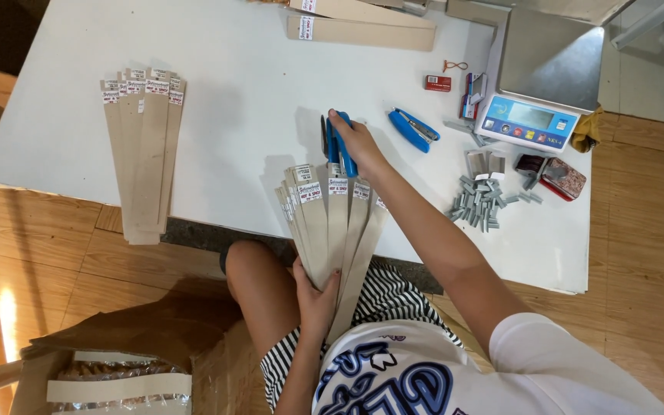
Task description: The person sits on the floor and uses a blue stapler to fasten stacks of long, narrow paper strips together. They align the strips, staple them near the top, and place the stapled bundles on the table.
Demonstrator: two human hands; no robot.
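At the counter's (pixel 255 92) near edge, the left hand (pixel 315 296) grips fanned cardboard strips (pixel 332 223) (labelled tops) while the right hand (pixel 356 142) clasps a blue stapler (pixel 341 146).

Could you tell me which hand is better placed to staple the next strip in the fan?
Right, probably. The right hand grips the blue stapler at the top of the fanned strips. The left hand is occupied pinching the fan's lower ends together.
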